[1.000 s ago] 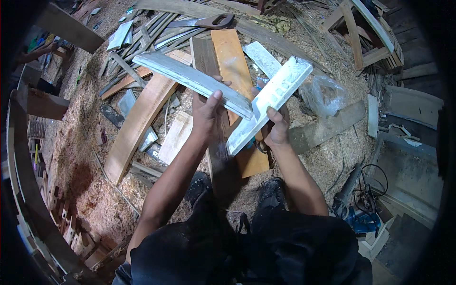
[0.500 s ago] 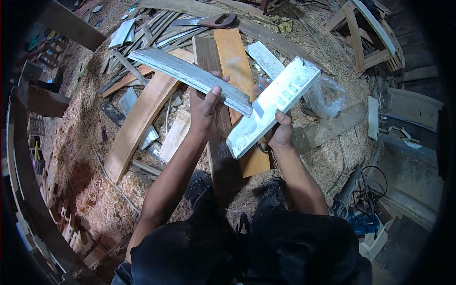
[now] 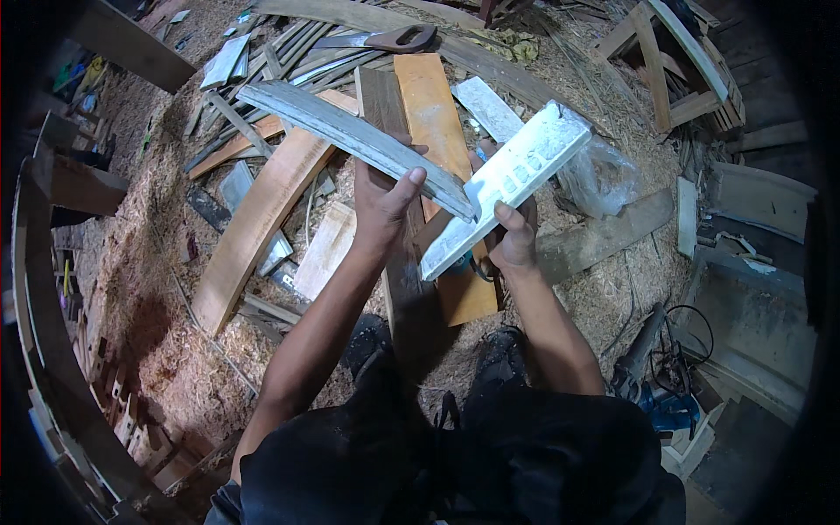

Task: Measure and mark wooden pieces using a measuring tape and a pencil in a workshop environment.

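Note:
In my left hand (image 3: 387, 197) is a grey weathered board (image 3: 350, 140), gripped near its lower right end and slanting up to the left. My right hand (image 3: 514, 234) grips a white-painted board (image 3: 512, 179) with a row of short marks on its face, tilted up to the right. The grey board's near end meets or overlaps the white board's left edge; whether they touch I cannot tell. Both boards are held above the planks on the ground. Below them lie an orange-brown plank (image 3: 430, 96) and a dark brown plank (image 3: 381, 96).
Wood shavings (image 3: 166, 315) cover the ground. A handsaw (image 3: 398, 38) lies on thin strips at the back. A curved light plank (image 3: 262, 227) is at left, a clear plastic bag (image 3: 604, 179) at right. A corded blue power tool (image 3: 669, 409) sits at lower right, near a wooden frame (image 3: 674, 66) farther back.
Both hands have tilted their boards a little. The white board now shows more of its edge and its lower end has risen; the grey board's near end has shifted slightly right and down.

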### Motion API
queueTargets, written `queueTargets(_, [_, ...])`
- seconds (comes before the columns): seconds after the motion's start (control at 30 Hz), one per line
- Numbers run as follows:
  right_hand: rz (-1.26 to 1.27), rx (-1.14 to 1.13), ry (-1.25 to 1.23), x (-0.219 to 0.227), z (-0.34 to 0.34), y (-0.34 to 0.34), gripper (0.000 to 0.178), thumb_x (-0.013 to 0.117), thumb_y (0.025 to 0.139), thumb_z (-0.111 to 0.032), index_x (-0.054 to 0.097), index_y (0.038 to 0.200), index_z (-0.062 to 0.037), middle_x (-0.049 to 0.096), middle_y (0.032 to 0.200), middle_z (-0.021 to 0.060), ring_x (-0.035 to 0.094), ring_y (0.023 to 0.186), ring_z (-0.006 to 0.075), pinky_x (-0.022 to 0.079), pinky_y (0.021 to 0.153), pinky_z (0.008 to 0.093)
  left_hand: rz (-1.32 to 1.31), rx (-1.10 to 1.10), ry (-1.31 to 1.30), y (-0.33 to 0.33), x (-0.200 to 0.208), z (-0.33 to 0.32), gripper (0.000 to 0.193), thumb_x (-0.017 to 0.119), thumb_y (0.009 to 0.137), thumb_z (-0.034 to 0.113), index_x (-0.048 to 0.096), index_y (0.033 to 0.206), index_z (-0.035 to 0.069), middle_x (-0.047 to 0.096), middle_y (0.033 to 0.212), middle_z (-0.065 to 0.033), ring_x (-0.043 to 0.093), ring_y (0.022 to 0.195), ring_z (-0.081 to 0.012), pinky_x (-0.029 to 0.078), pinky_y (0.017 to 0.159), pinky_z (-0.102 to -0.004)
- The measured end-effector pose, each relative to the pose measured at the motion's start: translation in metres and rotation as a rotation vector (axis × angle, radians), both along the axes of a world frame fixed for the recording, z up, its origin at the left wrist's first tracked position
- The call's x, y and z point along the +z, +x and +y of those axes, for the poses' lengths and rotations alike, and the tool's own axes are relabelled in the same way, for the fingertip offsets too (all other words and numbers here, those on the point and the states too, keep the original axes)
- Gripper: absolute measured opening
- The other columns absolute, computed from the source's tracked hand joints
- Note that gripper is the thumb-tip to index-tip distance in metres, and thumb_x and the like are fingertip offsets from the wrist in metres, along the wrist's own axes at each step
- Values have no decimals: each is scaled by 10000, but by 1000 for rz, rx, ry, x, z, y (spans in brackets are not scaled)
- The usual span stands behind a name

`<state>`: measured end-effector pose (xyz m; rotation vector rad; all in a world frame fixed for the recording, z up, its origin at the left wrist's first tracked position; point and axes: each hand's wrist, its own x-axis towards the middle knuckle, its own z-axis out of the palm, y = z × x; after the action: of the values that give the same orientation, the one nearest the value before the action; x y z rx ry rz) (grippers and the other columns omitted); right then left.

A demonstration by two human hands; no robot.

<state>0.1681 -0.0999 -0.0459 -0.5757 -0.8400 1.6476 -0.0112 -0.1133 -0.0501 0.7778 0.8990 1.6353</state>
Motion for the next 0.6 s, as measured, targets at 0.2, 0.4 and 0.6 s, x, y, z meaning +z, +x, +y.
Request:
queueTargets(0.2, [-85, -31, 64, -2, 0, 1, 990, 734, 702, -263, 241, 1518, 5, 364, 1510, 153, 345, 1435, 313, 384, 1131, 457, 13, 63, 6, 6, 3, -3, 603, 789, 803, 162, 424, 1266, 38, 566, 1169, -133, 588, 1133, -248, 495, 967, -395])
queueTargets(0.4, [-20, -21, 16, 0, 1, -2, 986, 731, 709, -250, 229, 1524, -15, 355, 1513, 151, 333, 1441, 306, 407, 1126, 483, 5, 38, -11, 2, 2, -5, 610, 797, 797, 155, 422, 1261, 30, 550, 1168, -136, 582, 1126, -242, 494, 965, -396])
queueTargets(0.6, [-37, -37, 23, 0, 1, 0, 951, 716, 734, -220, 225, 1522, -10, 343, 1522, 150, 315, 1453, 306, 402, 1131, 485, 95, 37, 13, 3, 3, -6, 623, 811, 790, 154, 424, 1263, 28, 551, 1161, -132, 581, 1140, -242, 490, 983, -399])
